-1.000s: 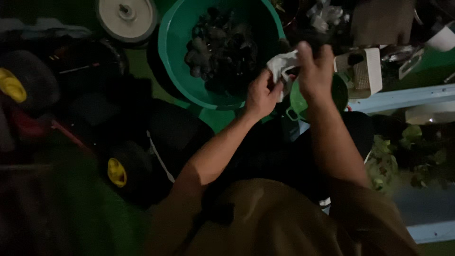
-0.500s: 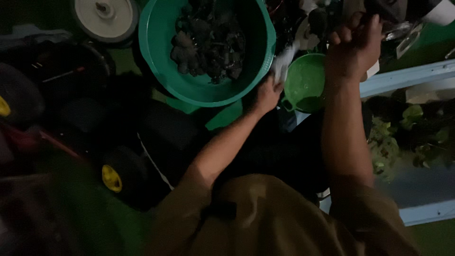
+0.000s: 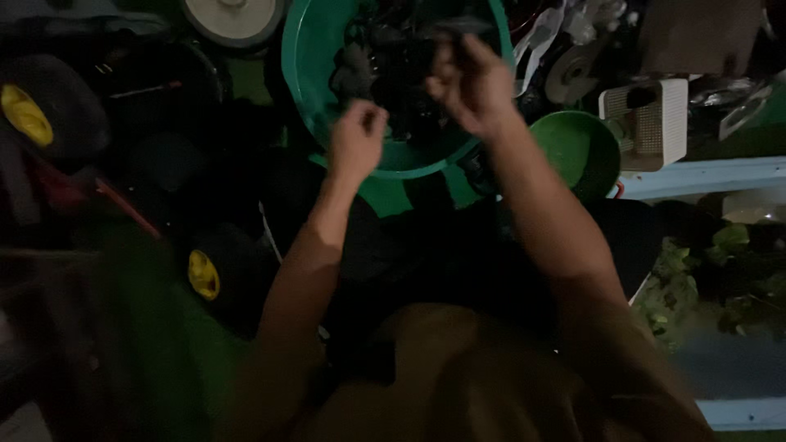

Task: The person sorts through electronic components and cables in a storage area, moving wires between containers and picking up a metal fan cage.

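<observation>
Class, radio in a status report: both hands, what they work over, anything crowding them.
Left hand closed in a fist over the green basin's rim. Right hand above the dark pieces inside, grip unclear. Small green bowl close by the right forearm.

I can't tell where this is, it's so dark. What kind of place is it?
Probably a cluttered repair shop or work yard. Black wheels with yellow hubs lie around, a big green basin holds dark parts, and a small green bowl sits nearby.

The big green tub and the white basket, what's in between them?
In the head view, the right hand sits over the big green tub; toward the white basket lie a grey disc and blurry clutter.
</observation>
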